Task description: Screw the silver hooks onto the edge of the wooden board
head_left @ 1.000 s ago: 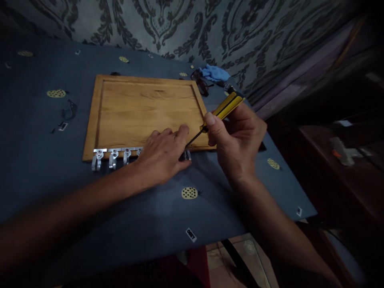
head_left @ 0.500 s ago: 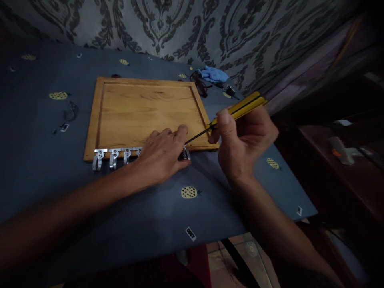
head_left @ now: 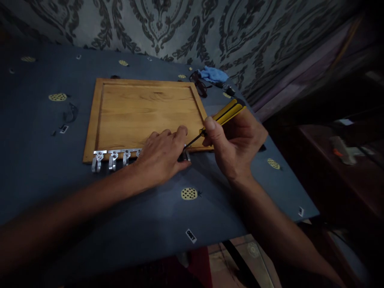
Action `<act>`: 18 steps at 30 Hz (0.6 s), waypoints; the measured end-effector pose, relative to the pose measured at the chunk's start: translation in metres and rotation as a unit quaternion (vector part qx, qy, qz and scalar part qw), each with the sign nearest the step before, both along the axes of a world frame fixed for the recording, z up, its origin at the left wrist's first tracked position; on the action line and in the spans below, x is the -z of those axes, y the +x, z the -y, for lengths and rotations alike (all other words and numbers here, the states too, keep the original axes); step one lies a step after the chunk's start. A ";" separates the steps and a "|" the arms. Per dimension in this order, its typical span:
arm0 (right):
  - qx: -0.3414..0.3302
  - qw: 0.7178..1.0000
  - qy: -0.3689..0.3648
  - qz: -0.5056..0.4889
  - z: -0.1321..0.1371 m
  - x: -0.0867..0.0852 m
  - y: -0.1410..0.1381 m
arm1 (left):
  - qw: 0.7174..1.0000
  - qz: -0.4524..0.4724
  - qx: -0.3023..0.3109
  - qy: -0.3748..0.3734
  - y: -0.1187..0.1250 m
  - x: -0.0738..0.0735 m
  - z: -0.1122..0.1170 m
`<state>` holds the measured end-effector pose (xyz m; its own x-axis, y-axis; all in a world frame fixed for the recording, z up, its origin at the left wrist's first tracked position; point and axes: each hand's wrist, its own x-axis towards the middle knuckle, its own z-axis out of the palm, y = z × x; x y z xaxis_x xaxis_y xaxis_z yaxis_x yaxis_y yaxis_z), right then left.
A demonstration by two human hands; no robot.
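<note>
Now | left hand [head_left: 163,157] flat on hook rail [head_left: 115,155] | right hand [head_left: 235,144] grips screwdriver [head_left: 220,117]

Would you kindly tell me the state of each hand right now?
Left hand: open, palm down on the metal hook rail at the near edge of the wooden board.
Right hand: closed around the yellow screwdriver, its tip at the rail.
</note>
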<state>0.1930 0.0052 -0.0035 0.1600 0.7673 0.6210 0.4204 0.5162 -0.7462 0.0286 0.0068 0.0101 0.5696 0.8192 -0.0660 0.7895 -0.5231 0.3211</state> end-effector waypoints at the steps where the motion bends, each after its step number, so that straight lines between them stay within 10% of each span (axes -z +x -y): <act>1: -0.005 1.000 -0.002 -0.002 0.000 0.000 0.000 | 1.000 0.001 0.001 0.001 0.000 0.000 0.000; 18: -0.169 0.979 -0.104 -0.044 -0.011 -0.010 0.017 | 1.000 0.009 0.009 0.004 0.000 0.002 -0.001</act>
<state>0.2097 0.0160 0.0064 -0.0785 0.8942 0.4407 0.1818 0.4475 -0.8756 0.0284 0.0081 0.0082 0.5859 0.8089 -0.0489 0.7734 -0.5402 0.3318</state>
